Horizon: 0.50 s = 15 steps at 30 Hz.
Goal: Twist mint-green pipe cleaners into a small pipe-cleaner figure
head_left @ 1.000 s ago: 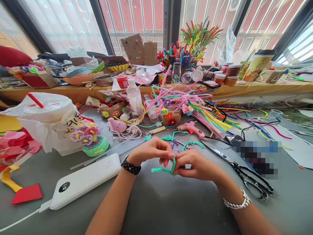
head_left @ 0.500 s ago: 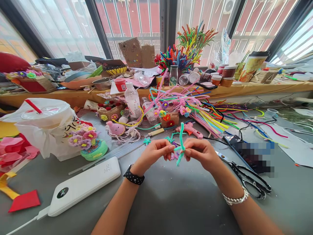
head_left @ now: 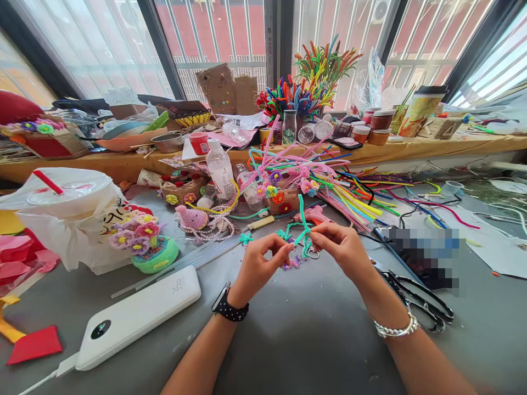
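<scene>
My right hand (head_left: 340,248) pinches a twisted mint-green pipe cleaner (head_left: 302,211) between thumb and fingertips. One end of it stands upright, while other ends point down and to the left. At its left side, the closed thumb and forefinger of my left hand (head_left: 267,257) meet a short strand of it; the exact grip is partly hidden. Behind and below my hands lie small purple and green pipe-cleaner pieces (head_left: 293,263). A small mint-green star-like piece (head_left: 246,238) rests left of them, and a pink glue gun (head_left: 315,214) lies partly hidden behind my right hand.
Black-handled scissors (head_left: 424,302) and a phone (head_left: 411,255) lie right of my right arm. A white power bank (head_left: 140,318) with a cable lies left. Loose pipe cleaners (head_left: 349,200), a bagged drink cup (head_left: 69,214) and a crocheted flower pot (head_left: 154,255) stand around.
My left hand has turned and its fingers have slid slightly down and away from the pipe cleaner's middle. The pipe cleaner has tilted and its lower ends hang differently. The view has shifted slightly.
</scene>
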Available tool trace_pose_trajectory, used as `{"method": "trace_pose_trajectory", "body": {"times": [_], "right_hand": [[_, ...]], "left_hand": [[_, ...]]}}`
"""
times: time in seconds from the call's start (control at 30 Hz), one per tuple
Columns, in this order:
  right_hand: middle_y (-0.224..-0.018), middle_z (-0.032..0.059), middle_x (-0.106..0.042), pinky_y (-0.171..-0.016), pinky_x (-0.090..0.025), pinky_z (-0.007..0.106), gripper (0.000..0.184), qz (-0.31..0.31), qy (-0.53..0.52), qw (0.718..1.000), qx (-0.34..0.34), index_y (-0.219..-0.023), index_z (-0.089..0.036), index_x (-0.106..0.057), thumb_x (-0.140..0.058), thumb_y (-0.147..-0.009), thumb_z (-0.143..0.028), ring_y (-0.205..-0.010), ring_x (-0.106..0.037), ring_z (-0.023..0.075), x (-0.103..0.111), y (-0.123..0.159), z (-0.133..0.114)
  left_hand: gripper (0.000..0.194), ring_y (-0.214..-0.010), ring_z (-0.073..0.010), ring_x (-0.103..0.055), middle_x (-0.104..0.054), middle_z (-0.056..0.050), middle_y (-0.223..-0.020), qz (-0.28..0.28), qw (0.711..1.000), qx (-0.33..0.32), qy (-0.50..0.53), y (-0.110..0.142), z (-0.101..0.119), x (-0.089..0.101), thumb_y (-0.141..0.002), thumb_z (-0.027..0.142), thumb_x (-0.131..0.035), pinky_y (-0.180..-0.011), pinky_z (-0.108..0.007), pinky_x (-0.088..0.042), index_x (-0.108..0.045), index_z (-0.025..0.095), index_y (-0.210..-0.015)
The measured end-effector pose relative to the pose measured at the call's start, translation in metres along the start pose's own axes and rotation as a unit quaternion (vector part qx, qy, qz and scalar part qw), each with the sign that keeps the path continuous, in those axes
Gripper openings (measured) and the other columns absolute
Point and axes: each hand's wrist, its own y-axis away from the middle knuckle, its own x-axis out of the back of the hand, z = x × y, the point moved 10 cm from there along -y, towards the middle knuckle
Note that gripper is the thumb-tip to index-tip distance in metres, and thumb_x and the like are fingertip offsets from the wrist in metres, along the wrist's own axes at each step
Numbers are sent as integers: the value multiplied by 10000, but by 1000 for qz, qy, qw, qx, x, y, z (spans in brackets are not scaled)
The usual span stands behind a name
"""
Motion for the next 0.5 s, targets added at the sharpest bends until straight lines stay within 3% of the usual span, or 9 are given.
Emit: {"method": "trace_pose_trajectory", "body": {"times": [0.1,0.17,0.4,0.5], "right_hand": [[-627,17,-600,-529,-466,247,205,13,12,1000,10,-743,-152,-627,-597,-706,-352,-546,-544,122,2,-1,2],[-637,22,-607,-530,-475,253,202,23,23,999,13,-734,-152,-627,-598,-703,-349,-549,-551,127,4,-1,3],[-652,25,-615,-540,-472,252,193,51,49,997,34,-721,-153,-633,-583,-715,-340,-570,-557,135,7,-1,0],[-646,22,-607,-538,-464,245,184,55,51,997,36,-715,-155,-627,-583,-715,-334,-568,-552,131,8,-2,-2]], "left_hand": [[245,-482,-82,-499,-588,12,-530,3,995,-46,-91,1,7,-2,-808,282,-482,-502,-194,-387,-546,154,-610],[215,-487,-90,-502,-589,16,-524,35,978,-98,-181,4,14,0,-803,265,-489,-507,-206,-370,-564,163,-629],[177,-472,-110,-493,-566,13,-500,130,856,-283,-412,25,50,-12,-779,163,-514,-514,-246,-341,-552,164,-606],[142,-456,-112,-486,-567,14,-495,134,835,-308,-435,30,57,-18,-772,149,-526,-500,-254,-332,-564,157,-635]]}}
